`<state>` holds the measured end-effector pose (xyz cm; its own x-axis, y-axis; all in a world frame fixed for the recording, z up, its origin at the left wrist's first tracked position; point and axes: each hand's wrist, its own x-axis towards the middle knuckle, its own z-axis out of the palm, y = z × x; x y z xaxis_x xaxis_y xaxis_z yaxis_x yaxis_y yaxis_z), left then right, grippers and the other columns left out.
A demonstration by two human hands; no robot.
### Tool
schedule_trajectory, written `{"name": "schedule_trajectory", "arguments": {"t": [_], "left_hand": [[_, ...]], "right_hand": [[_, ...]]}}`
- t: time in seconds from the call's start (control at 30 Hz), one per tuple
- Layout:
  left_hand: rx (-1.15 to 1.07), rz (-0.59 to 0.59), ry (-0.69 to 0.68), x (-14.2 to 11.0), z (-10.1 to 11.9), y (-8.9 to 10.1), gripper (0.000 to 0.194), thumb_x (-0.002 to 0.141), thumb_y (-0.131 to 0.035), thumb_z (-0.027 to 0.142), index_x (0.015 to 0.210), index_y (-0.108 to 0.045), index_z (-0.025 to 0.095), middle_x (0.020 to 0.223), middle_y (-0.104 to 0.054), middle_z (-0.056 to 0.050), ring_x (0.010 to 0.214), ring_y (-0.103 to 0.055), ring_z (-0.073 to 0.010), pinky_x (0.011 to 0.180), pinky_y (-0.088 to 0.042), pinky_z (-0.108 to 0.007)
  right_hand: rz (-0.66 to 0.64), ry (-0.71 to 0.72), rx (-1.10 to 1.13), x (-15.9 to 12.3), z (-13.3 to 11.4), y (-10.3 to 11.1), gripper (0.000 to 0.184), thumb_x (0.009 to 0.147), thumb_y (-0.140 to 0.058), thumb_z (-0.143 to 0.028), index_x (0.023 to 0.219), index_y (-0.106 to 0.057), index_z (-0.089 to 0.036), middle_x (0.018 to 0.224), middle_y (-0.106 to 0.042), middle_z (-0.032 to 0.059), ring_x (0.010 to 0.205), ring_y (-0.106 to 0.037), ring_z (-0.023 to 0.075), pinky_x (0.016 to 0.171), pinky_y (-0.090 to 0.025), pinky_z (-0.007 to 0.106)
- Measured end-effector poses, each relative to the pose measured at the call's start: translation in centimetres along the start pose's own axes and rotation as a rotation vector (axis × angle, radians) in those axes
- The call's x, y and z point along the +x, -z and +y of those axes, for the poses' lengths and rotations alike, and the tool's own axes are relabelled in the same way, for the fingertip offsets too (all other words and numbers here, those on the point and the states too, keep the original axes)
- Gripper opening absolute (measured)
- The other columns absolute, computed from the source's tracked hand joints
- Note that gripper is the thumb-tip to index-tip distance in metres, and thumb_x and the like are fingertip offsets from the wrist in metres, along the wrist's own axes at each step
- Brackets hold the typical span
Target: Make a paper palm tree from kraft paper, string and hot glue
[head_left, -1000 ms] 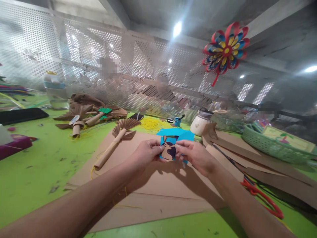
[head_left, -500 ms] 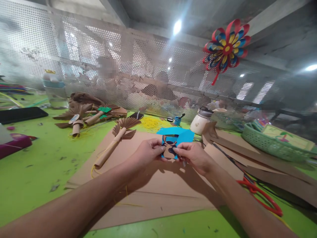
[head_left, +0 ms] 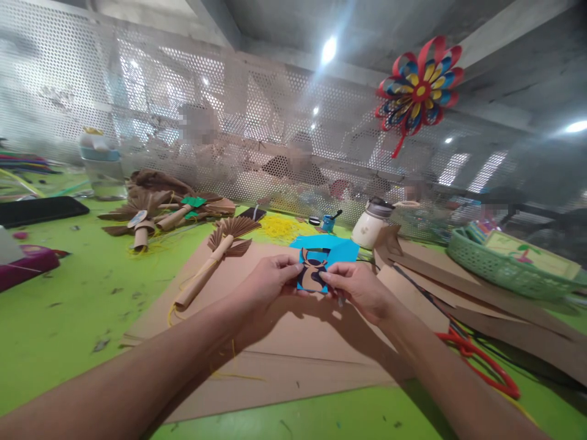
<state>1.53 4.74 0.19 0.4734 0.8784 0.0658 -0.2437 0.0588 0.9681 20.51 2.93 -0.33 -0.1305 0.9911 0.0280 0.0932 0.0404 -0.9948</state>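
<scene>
Between my two hands is a small paper cutout point(head_left: 313, 278) in brown, black and blue, upright and facing me. My left hand point(head_left: 279, 276) pinches its left edge, thumb on the front. My right hand point(head_left: 351, 284) grips the right side, thumb on the black part; a thin pale tip shows below these fingers, too small to name. Just behind the cutout lies blue paper point(head_left: 343, 249) with an opening cut in it. Sheets of brown cardboard point(head_left: 275, 373) lie beneath my hands. To the left, a rolled brown paper figure with pleated fans point(head_left: 206, 269) rests on the cardboard.
Red-handled scissors point(head_left: 486, 360) and brown paper strips point(head_left: 513, 324) lie at right, near a green basket point(head_left: 499, 269). A cream jug point(head_left: 372, 223), blue paint pot point(head_left: 328, 222) and yellow shreds point(head_left: 280, 229) stand behind. More paper figures point(head_left: 142, 226) and a black phone point(head_left: 43, 211) are left.
The cutout has shifted very slightly in my fingers, and its top left part leans a little differently. Both hands keep their hold.
</scene>
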Motion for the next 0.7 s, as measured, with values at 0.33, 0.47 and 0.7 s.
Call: {"name": "schedule_trajectory", "arguments": {"t": [0.33,0.47,0.7], "left_hand": [[0.135,0.065,0.021,-0.07,0.23,-0.11,0.025,0.083,-0.055,0.034,0.068,-0.059,0.015,0.064,-0.06,-0.002,0.056,-0.055,-0.0115,0.059,-0.051,-0.025],[0.213,0.106,0.02,-0.22,0.28,-0.15,0.018,0.078,-0.062,0.029,0.068,-0.061,0.015,0.059,-0.057,0.002,0.052,-0.053,-0.01,0.056,-0.046,-0.023],[0.275,0.101,0.023,-0.03,0.46,0.09,0.016,0.077,-0.062,0.027,0.069,-0.062,0.014,0.06,-0.058,0.001,0.053,-0.055,-0.0109,0.054,-0.045,-0.023]], "right_hand": [[-0.003,-0.008,-0.058,-0.02,-0.09,0.0,0.034,0.065,-0.077,-0.046,0.064,-0.066,-0.014,0.05,-0.064,0.0016,0.043,-0.049,0.0088,0.043,-0.032,0.022],[-0.008,-0.034,-0.066,-0.01,-0.11,0.03,0.035,0.064,-0.077,-0.047,0.066,-0.066,-0.014,0.051,-0.065,0.0024,0.043,-0.051,0.009,0.044,-0.034,0.022],[0.016,-0.03,-0.064,-0.16,-0.38,-0.2,0.038,0.06,-0.078,-0.05,0.064,-0.065,-0.014,0.049,-0.064,0.0013,0.043,-0.051,0.0093,0.044,-0.035,0.022]]}}
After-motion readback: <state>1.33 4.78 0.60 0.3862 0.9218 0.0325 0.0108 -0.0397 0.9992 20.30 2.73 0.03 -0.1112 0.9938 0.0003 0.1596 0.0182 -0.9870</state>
